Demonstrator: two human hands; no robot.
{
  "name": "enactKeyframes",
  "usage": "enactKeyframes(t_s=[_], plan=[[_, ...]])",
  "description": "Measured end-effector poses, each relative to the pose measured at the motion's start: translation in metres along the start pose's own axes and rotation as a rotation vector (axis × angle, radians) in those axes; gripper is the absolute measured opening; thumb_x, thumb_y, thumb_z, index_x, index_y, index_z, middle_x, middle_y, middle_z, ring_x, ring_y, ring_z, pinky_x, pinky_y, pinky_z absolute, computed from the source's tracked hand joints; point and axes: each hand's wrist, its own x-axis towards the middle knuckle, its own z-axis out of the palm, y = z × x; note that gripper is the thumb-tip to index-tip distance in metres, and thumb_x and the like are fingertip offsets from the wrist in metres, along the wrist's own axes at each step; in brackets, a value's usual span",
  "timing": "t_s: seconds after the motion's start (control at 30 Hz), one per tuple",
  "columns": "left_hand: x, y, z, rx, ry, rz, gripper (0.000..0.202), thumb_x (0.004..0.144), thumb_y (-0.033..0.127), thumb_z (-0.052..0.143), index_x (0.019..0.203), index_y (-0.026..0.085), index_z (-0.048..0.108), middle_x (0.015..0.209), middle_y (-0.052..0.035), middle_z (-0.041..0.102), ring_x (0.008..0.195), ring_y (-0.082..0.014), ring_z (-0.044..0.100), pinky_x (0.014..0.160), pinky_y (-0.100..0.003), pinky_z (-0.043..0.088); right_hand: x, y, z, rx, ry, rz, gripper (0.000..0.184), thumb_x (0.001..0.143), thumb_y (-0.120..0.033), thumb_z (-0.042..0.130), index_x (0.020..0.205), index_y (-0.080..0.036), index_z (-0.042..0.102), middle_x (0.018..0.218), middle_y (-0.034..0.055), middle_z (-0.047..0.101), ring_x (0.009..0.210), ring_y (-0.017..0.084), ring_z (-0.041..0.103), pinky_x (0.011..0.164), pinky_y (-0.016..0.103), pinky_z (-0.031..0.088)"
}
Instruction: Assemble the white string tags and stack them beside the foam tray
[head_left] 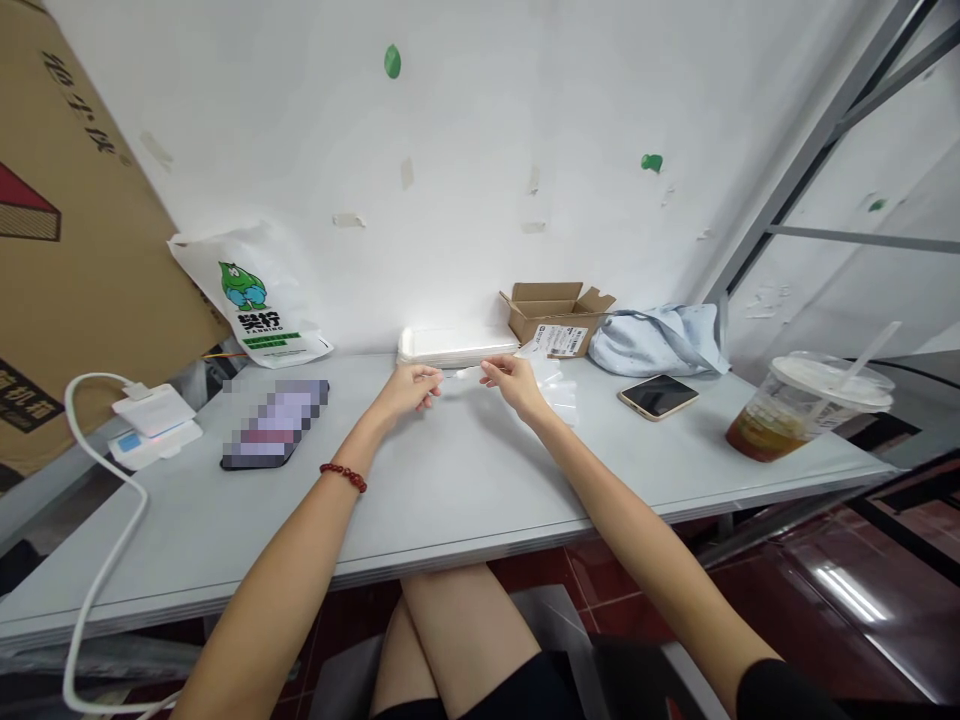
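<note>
Above the grey table (465, 500), a small thin item, white and partly clear (466, 374), stretches between my two hands. My left hand (411, 390) pinches its left end between thumb and fingers, and a red bead bracelet (344, 477) circles that wrist. The other end is in the closed fingertips of my right hand (514, 384). The item is too small to name its kind. Just behind the hands lies a flat white stack (454, 346). Clear plastic pieces (561, 398) lie beside my right hand, partly hidden by it.
At the back stand an open cardboard box (544, 305), a light blue cloth bag (660, 340) and a white printed bag (255, 300). Phones lie left (277, 425) and right (660, 397). A drink cup (787, 405) stands far right; a white charger (154, 415) with cable sits left.
</note>
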Motion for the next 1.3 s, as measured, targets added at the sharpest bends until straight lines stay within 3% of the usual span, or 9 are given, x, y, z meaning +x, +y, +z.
enactKeyframes(t_s=[0.13,0.33,0.5,0.67,0.83,1.03,1.3], plan=[[-0.003,0.005,0.006,-0.094,0.044,-0.015,0.015,0.07,0.027,0.068,0.067,0.013,0.064,0.065,-0.004,0.063,0.045,-0.0085,0.049,0.043,-0.022,0.037,-0.002,-0.002,0.002,0.1,0.008,0.019,0.021,0.07,-0.034,0.071,0.074,-0.014,0.064,0.072,0.0017,0.064,0.061,0.013,0.064,0.064,0.028,0.051],[-0.003,0.005,0.002,-0.227,0.084,-0.097,0.021,0.062,0.031,0.076,0.063,0.012,0.066,0.064,-0.0055,0.065,0.048,-0.0083,0.05,0.047,-0.022,0.039,-0.003,-0.002,0.0,0.149,0.012,0.022,0.027,0.066,-0.039,0.074,0.074,-0.015,0.064,0.072,0.0018,0.064,0.062,0.013,0.063,0.067,0.03,0.051],[-0.002,0.005,0.002,-0.314,0.098,-0.003,0.022,0.058,0.03,0.079,0.064,0.013,0.067,0.068,-0.0042,0.065,0.055,-0.0097,0.053,0.05,-0.022,0.041,-0.003,-0.002,0.001,0.194,0.029,0.028,0.034,0.062,-0.045,0.076,0.075,-0.015,0.064,0.07,0.0008,0.063,0.062,0.013,0.062,0.069,0.03,0.052],[-0.001,0.005,0.004,-0.416,0.026,-0.024,0.021,0.057,0.024,0.081,0.069,0.012,0.07,0.07,-0.0046,0.066,0.062,-0.0118,0.058,0.057,-0.024,0.047,-0.007,-0.006,0.003,0.212,0.021,0.04,0.036,0.061,-0.046,0.076,0.076,-0.015,0.064,0.072,0.0013,0.064,0.063,0.014,0.062,0.072,0.032,0.052],[-0.003,0.006,0.006,-0.484,-0.021,-0.053,0.01,0.065,0.013,0.075,0.073,0.011,0.07,0.073,-0.0049,0.066,0.067,-0.0111,0.06,0.063,-0.024,0.05,-0.012,-0.01,0.007,0.14,0.02,-0.01,0.033,0.066,-0.044,0.073,0.078,-0.015,0.064,0.071,0.002,0.064,0.064,0.016,0.064,0.072,0.034,0.051],[-0.002,0.005,0.006,-0.524,-0.008,-0.091,0.004,0.072,0.006,0.068,0.075,0.009,0.068,0.072,-0.0047,0.064,0.067,-0.0103,0.061,0.071,-0.027,0.052,-0.009,-0.007,0.008,0.079,0.031,-0.054,0.033,0.068,-0.046,0.072,0.078,-0.015,0.064,0.071,0.0022,0.065,0.065,0.017,0.065,0.07,0.032,0.051],[0.001,0.003,0.005,-0.585,0.03,-0.036,0.009,0.069,0.006,0.07,0.075,0.01,0.065,0.071,-0.003,0.065,0.065,-0.0095,0.06,0.073,-0.027,0.051,-0.008,-0.005,0.004,0.142,0.037,-0.002,0.03,0.068,-0.042,0.074,0.077,-0.014,0.064,0.071,0.0023,0.064,0.065,0.015,0.064,0.074,0.034,0.053]])
